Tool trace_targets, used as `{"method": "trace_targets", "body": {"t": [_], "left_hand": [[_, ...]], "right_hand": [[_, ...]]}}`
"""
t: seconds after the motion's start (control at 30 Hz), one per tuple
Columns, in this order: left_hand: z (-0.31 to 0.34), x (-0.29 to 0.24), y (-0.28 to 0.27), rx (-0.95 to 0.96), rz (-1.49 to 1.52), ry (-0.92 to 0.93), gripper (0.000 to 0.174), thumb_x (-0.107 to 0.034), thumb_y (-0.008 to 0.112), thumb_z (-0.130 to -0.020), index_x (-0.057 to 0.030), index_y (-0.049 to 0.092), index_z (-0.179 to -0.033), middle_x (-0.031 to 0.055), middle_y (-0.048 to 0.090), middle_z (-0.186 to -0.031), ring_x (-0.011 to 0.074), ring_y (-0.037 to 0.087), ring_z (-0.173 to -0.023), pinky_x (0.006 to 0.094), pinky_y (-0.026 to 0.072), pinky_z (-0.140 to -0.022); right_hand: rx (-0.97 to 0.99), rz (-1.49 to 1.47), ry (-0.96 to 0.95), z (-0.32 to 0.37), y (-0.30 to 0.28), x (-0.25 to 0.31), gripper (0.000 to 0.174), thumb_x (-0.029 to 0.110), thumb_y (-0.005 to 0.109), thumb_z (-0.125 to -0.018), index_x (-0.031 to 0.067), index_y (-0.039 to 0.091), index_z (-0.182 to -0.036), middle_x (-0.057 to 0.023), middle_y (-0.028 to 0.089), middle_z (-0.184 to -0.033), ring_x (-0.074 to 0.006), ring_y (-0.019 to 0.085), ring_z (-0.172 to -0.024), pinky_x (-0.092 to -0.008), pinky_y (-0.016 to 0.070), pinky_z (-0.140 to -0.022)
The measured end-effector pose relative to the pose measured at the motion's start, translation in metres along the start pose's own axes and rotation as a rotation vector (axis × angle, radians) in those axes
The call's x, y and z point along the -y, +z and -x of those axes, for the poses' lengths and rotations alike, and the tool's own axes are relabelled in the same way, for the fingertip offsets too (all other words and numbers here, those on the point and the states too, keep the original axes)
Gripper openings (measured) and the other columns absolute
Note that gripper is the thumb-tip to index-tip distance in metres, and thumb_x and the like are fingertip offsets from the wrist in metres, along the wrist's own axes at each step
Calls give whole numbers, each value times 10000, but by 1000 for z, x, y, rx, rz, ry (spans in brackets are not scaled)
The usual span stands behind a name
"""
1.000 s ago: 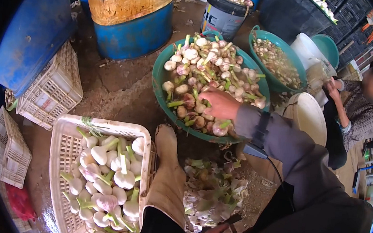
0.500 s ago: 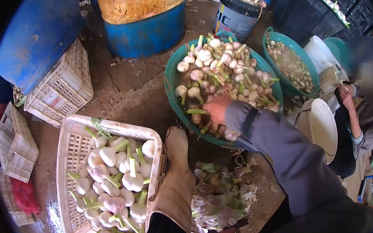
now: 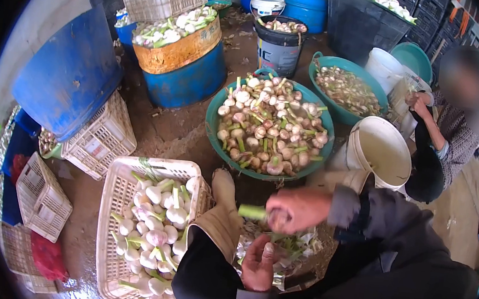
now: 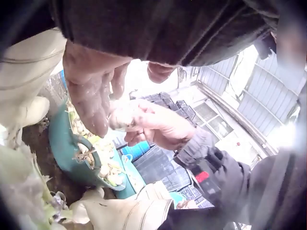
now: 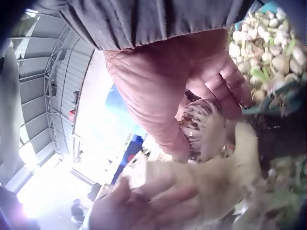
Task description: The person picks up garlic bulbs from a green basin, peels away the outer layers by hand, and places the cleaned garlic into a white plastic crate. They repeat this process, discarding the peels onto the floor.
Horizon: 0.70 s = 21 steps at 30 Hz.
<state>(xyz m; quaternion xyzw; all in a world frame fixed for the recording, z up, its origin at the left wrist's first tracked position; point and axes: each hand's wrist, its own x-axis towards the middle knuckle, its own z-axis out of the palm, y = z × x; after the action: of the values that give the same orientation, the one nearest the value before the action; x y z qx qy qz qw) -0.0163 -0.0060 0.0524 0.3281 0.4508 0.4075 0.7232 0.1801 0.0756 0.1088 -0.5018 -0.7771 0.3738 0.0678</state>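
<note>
R hand curled in grip, nr relaxed L hand.

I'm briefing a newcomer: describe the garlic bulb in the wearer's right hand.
Find the central green tub of garlic in the head view. Below it, the right hand grips the bulb. Unlike the tub's garlic, it's held apart, green stem pointing left.

Dark grey sleeves cover both arms; the right sleeve ends in a gathered, puckered cuff. Over it sits a black wrist strap — the left wrist view shows a small red patch there. The right grip and left grip are bare, fingers glistening. Below: a black trouser leg and a beige boot — wide at the top.
</note>
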Motion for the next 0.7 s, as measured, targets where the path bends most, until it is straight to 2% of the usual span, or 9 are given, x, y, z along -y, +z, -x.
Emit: {"method": "trace_targets", "body": {"t": [0.1,0.2,0.23,0.3,0.37,0.4,0.43,0.5,0.7], "left_hand": [[-2,5,-2,37,144,-119,265,-145,545,-904,8,512,-1118,111,583,-1005,219,604,-907,391,549,-730],[2,10,-4,-10,227,-165,270,-130,501,-900,7,505,-1133,142,584,-1047,249,603,-943,448,536,-767],[1,17,-7,-20,338,-164,268,-128,532,-883,9,527,-1113,150,603,-1041,256,625,-910,389,553,-686],[-3,32,-15,42,431,-162,296,-122,538,-871,3,511,-1139,158,601,-1055,285,625,-914,425,554,-693],[-10,45,-25,130,422,-194,333,-157,471,-901,-16,469,-1203,137,545,-1171,278,573,-1032,453,494,-847],[-24,63,-43,98,516,-350,342,-221,577,-826,-22,560,-1104,140,614,-1064,301,619,-929,436,513,-783],[-15,53,-35,4,551,-433,254,-139,458,-924,-12,560,-1119,133,618,-1018,279,602,-917,402,500,-779],[-17,58,-35,41,431,-326,299,-184,417,-921,-15,531,-1139,147,598,-1051,301,583,-951,460,500,-773],[-16,55,-32,5,411,-287,252,-143,421,-898,8,568,-1038,139,596,-968,280,572,-894,415,490,-731]], "right_hand": [[87,-47,-20,21,29,32,403,166,649,-704,94,536,-1083,-118,516,-989,-285,577,-850,-380,473,-718],[-147,-138,-84,33,61,26,462,132,657,-695,111,527,-1138,-117,490,-993,-305,556,-903,-383,467,-741],[-180,-174,-128,37,67,24,471,118,655,-704,111,522,-1156,-124,480,-1013,-310,550,-916,-380,466,-755],[-194,-162,-192,45,74,24,468,115,649,-720,111,518,-1169,-128,469,-1034,-313,548,-920,-376,467,-759],[-215,-156,-193,51,79,25,470,110,644,-731,109,514,-1183,-127,458,-1050,-306,547,-921,-369,465,-764],[-180,-214,-151,52,82,23,468,118,647,-739,107,514,-1188,-119,453,-1061,-297,544,-927,-370,463,-770],[-156,-230,-145,53,83,22,481,126,652,-745,102,510,-1204,-124,447,-1081,-292,539,-941,-359,456,-799],[-216,-250,-161,54,89,18,480,123,631,-747,79,509,-1209,-126,448,-1033,-264,542,-874,-345,452,-772],[-234,-321,-153,51,100,20,550,67,619,-752,99,478,-1283,-131,441,-1056,-270,534,-899,-335,446,-796]]}}
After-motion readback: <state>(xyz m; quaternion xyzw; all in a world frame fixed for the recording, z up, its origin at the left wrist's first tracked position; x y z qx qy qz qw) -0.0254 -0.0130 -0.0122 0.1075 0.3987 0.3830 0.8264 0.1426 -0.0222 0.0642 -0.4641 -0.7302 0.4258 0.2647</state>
